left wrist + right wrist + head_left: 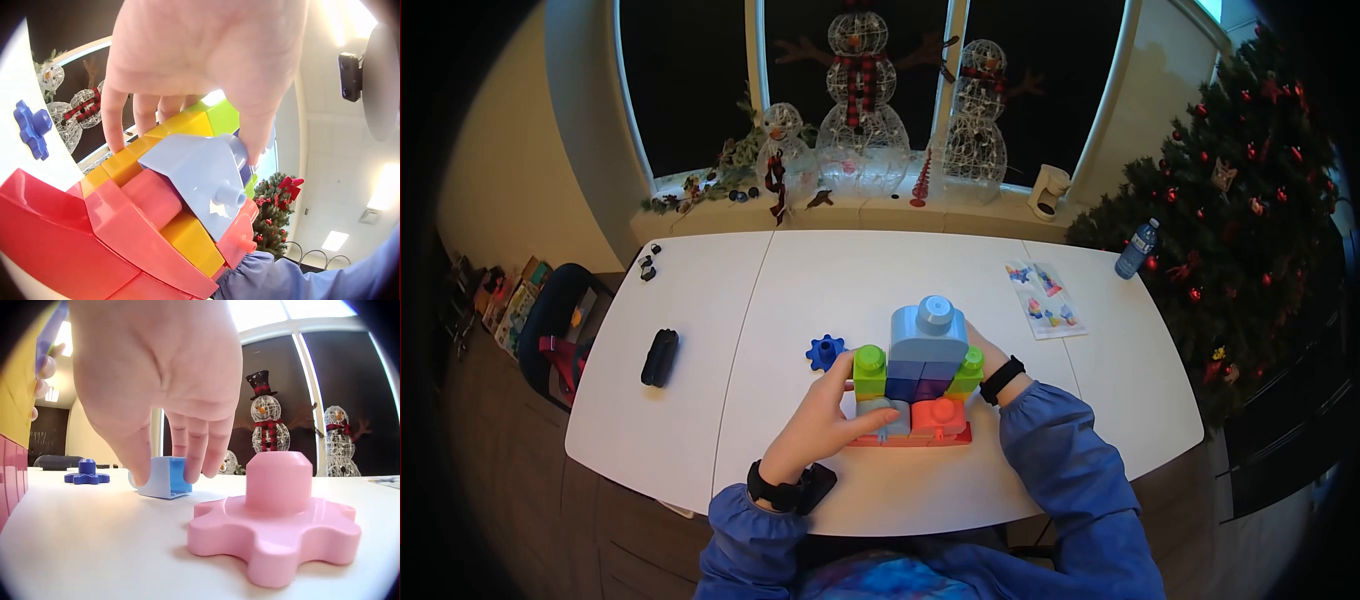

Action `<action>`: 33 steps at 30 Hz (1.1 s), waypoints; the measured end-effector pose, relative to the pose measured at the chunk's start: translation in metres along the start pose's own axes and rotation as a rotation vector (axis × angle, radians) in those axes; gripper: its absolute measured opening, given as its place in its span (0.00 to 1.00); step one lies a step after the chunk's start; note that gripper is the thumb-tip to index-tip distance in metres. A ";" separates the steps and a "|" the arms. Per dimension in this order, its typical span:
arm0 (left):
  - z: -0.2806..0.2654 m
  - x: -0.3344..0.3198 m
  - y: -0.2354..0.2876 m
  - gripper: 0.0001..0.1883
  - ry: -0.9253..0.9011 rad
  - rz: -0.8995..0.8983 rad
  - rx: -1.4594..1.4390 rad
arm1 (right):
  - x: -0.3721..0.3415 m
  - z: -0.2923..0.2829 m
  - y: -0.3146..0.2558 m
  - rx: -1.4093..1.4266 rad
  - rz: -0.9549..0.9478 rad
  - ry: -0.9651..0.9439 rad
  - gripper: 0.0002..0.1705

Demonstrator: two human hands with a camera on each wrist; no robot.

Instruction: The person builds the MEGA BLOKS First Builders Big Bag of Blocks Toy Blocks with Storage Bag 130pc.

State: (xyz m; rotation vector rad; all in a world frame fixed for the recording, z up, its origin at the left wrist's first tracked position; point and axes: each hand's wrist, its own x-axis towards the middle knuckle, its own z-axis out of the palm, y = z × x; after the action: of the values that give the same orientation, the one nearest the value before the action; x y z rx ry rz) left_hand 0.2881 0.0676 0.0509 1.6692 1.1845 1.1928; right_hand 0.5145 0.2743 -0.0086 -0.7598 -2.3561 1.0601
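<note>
A block structure (928, 385) stands near the table's front edge, with red, grey-blue, green and purple pieces below a tall light blue block (928, 333). My left hand (815, 425) holds its left side; in the left wrist view the hand (206, 56) has its fingers on the yellow blocks (134, 156) and its thumb beside the grey-blue piece (197, 175). Behind the structure is my right hand (988, 358), mostly hidden in the head view. The right wrist view shows this hand (159, 369) pinching a small light blue block (164, 477) low at the tabletop.
A pink gear piece (275, 525) lies beside my right hand, and a blue gear piece (826, 352) left of the structure. Also on the table (650, 440) are a black case (660, 358), small dark items (647, 265), a picture sheet (1046, 300) and a bottle (1136, 250).
</note>
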 end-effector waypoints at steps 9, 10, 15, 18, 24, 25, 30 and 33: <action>0.000 0.001 -0.003 0.35 -0.001 0.015 0.005 | -0.014 -0.061 -0.152 0.512 -0.203 0.446 0.23; -0.001 0.002 -0.002 0.35 -0.005 0.012 -0.001 | -0.019 -0.063 -0.166 0.613 -0.310 0.470 0.24; -0.002 0.006 -0.003 0.37 -0.003 0.011 -0.021 | -0.032 -0.059 -0.202 0.190 -0.435 0.355 0.26; -0.001 0.008 -0.005 0.37 0.008 0.015 -0.024 | -0.032 -0.051 -0.201 0.088 -0.447 0.416 0.23; -0.003 0.016 -0.008 0.38 -0.004 0.004 -0.029 | -0.030 -0.047 -0.186 0.055 -0.435 0.460 0.22; -0.003 0.017 -0.009 0.38 -0.007 0.003 -0.030 | -0.030 -0.046 -0.185 0.044 -0.433 0.466 0.23; -0.004 0.016 -0.012 0.39 -0.031 0.004 -0.026 | -0.036 -0.042 -0.184 0.072 -0.392 0.466 0.26; -0.022 0.015 -0.024 0.39 0.027 0.023 -0.125 | -0.052 -0.036 -0.178 0.156 -0.291 0.452 0.28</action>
State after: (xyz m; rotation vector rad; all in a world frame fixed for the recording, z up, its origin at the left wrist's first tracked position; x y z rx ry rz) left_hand 0.2632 0.0905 0.0389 1.5820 1.0875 1.2803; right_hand 0.5216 0.1613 0.1423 -0.5130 -1.9035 0.8322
